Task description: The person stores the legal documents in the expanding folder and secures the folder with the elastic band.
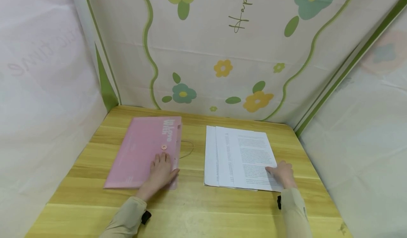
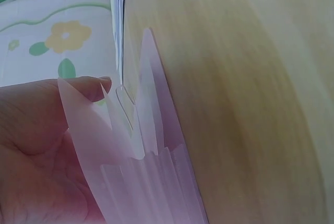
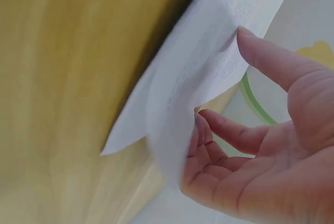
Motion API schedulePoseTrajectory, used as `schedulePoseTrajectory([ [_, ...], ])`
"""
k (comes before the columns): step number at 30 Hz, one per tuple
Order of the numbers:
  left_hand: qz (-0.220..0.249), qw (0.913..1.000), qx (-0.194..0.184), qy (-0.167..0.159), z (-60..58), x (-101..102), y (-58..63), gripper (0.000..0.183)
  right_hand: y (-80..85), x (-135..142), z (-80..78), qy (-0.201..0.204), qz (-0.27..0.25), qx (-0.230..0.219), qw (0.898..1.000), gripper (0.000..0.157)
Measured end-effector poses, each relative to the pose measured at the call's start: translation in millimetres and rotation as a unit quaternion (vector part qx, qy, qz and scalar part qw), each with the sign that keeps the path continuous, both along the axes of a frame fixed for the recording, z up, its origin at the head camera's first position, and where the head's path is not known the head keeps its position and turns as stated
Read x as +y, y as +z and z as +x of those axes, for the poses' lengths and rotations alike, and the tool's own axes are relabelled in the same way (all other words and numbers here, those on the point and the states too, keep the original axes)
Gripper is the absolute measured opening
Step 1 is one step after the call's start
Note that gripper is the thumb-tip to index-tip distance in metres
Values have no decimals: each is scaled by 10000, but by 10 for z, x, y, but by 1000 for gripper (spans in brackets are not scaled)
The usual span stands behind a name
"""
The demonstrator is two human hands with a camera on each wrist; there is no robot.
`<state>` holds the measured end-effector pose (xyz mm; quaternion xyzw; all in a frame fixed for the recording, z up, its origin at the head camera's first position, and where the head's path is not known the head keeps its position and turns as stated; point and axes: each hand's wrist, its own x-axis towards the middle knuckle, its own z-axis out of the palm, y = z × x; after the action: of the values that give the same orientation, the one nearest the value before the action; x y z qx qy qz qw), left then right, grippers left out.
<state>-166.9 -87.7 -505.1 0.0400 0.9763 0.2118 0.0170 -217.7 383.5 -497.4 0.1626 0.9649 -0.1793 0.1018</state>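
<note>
A pink translucent plastic folder (image 1: 143, 153) lies closed on the left of the table, a round button on its flap and white lettering near its top. My left hand (image 1: 160, 171) rests on its right part, fingers extended. The left wrist view shows the pleated side of the folder (image 2: 151, 182) end-on, with the thumb beside its flap. To the right lies a stack of printed paper sheets (image 1: 245, 160), slightly fanned. My right hand (image 1: 283, 174) holds the stack's right edge. In the right wrist view its thumb lies on the printed sheet (image 3: 209, 51), with curled fingers at the edge.
A thin elastic cord (image 1: 190, 148) loops out from the folder's right side onto the wooden table (image 1: 197, 209). White curtains with flower prints (image 1: 203, 43) stand behind the table and along both sides.
</note>
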Motion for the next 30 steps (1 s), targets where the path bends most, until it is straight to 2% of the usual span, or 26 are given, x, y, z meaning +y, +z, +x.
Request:
schedulePoseTrajectory([
  [4,-37,10000,71,-23,-1,0,-1,79,13,34,-33,-88,-212,-38,9997,47],
  [7,-48,9999,82,-51,2,2,5,75,13,61,-56,-64,-266,-150,9995,44],
  [12,22,10000,19,-7,-7,8,9,72,-8,110,-106,-2,-225,-284,9993,45],
  [17,98,9999,42,73,-14,12,22,73,-35,166,-151,-87,-500,-274,9983,47],
  [20,130,9999,61,93,-15,13,33,73,-36,180,-157,-160,-611,-267,9976,53],
  [24,155,9998,69,111,-13,11,40,73,-4,140,-138,-265,-505,-329,9978,61],
  [30,141,9998,57,121,-11,17,54,72,98,17,-104,-376,-345,-342,9981,56],
])
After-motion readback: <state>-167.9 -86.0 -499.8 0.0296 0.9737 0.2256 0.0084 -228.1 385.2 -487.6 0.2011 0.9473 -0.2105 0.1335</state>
